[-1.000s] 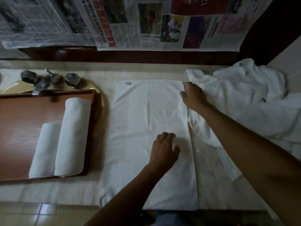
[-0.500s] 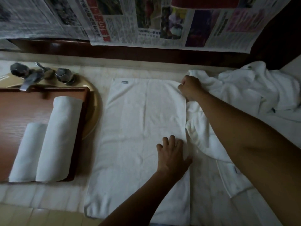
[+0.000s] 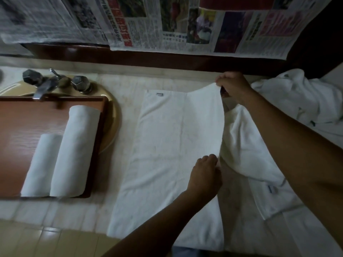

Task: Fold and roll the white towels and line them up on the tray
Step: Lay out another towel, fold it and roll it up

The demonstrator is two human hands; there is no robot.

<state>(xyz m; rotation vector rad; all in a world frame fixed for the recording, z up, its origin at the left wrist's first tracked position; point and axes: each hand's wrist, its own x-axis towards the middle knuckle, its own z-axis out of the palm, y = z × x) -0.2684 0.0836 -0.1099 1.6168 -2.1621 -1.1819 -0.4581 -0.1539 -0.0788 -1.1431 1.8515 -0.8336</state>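
Observation:
A white towel [image 3: 167,149] lies spread flat on the counter in front of me. My right hand [image 3: 233,86] pinches its far right corner and holds it lifted off the counter. My left hand [image 3: 205,175] grips the towel's right edge about halfway down. On the left, a brown wooden tray [image 3: 16,127] holds two rolled white towels side by side: a long roll [image 3: 76,151] and a shorter roll [image 3: 40,166] to its left.
A heap of loose white towels [image 3: 289,112] lies at the right, under my right arm. A metal tap [image 3: 50,82] stands behind the tray over a beige basin [image 3: 111,115]. Newspaper sheets [image 3: 167,23] hang on the wall. The counter's tiled front edge [image 3: 46,236] runs below.
My right hand closed on the far right corner and raised it. My left hand slid right to the towel's edge and took hold of it.

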